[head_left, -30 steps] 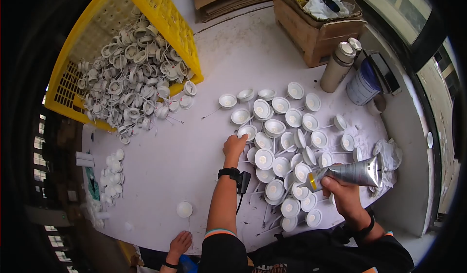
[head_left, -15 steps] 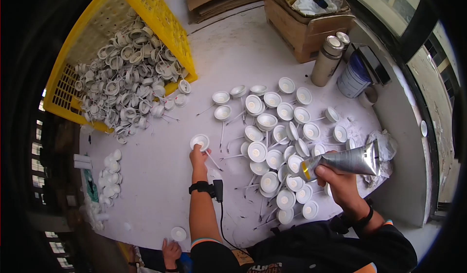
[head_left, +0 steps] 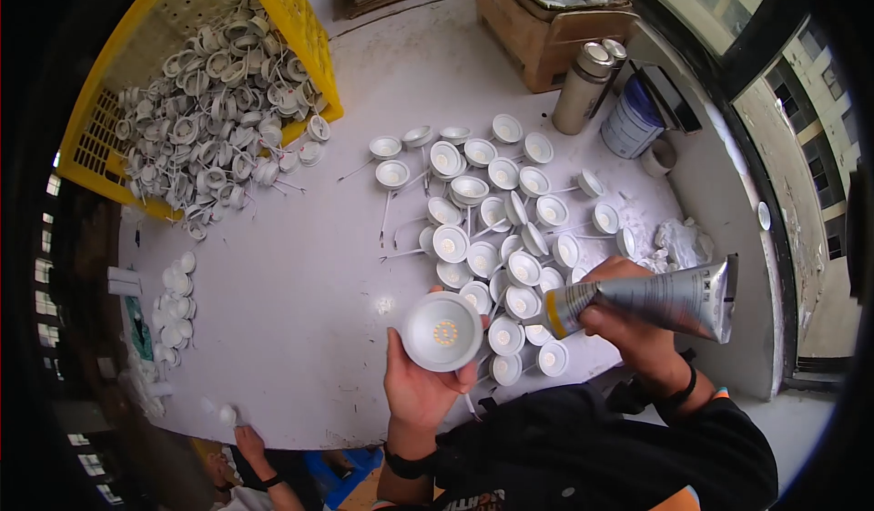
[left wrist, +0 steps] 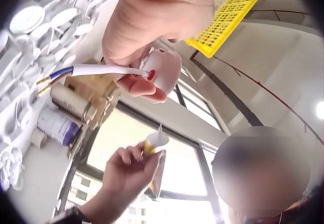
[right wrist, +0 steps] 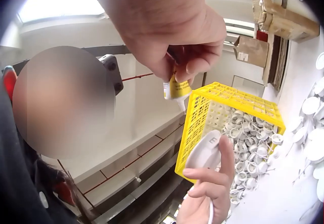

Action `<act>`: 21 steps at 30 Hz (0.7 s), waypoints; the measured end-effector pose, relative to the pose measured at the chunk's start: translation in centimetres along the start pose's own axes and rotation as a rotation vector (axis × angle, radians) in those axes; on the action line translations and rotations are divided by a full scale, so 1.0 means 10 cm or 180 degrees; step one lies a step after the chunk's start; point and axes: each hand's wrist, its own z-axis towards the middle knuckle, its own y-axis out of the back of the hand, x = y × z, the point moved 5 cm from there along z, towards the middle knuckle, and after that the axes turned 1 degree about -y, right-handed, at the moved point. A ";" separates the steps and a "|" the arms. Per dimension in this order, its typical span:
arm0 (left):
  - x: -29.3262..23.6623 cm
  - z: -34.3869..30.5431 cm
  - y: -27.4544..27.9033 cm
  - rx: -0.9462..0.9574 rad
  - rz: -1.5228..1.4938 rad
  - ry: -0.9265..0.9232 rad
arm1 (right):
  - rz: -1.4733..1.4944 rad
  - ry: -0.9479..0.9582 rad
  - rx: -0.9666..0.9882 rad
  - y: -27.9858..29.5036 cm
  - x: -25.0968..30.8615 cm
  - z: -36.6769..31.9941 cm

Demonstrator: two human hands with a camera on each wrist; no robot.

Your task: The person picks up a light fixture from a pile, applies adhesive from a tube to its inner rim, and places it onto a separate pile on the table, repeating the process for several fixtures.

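My left hand (head_left: 421, 397) holds a round white LED downlight (head_left: 428, 352) near my body, its face with the ring of small yellow LEDs turned up. In the left wrist view, a white cable (left wrist: 109, 70) with bare wire ends comes out of the lamp's back. My right hand (head_left: 633, 329) grips a silver squeeze tube (head_left: 669, 300) with a yellow band, just right of the lamp. The tube's pointed white nozzle (right wrist: 181, 104) hangs downward in the right wrist view, a little apart from the lamp. Several more downlights (head_left: 452, 243) stand face up on the table beyond my hands.
A yellow crate (head_left: 319, 74) full of white lamp housings (head_left: 214, 115) lies tipped at the back left. Small white parts (head_left: 173, 306) line the left side. A cardboard box (head_left: 537, 46), steel flask (head_left: 583, 92) and bucket (head_left: 630, 124) stand at the back right. Another person's hand (head_left: 249, 442) is at the front edge.
My left hand has lifted a downlight from the group, carried it left, then in toward my body. The tube stays in my right hand. The other person's hand has moved left with a white piece.
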 end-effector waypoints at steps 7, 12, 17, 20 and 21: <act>0.43 -0.18 -0.25 0.0484 0.0247 0.0351 | -0.1229 0.0824 0.0411 -0.15 0.32 0.01; 0.41 -0.20 -0.30 0.0549 0.0141 0.0255 | -0.1905 0.0802 0.0918 -0.22 0.34 0.02; 0.42 -0.22 -0.27 0.0568 0.0004 0.0349 | -0.1729 0.0786 0.0773 -0.28 0.39 0.01; 0.42 -0.22 -0.28 0.0574 0.0002 0.0372 | -0.1635 0.0934 0.0673 -0.29 0.42 0.01; 0.42 -0.22 -0.28 0.0546 0.0009 0.0391 | -0.1594 0.0910 0.0671 -0.29 0.42 0.01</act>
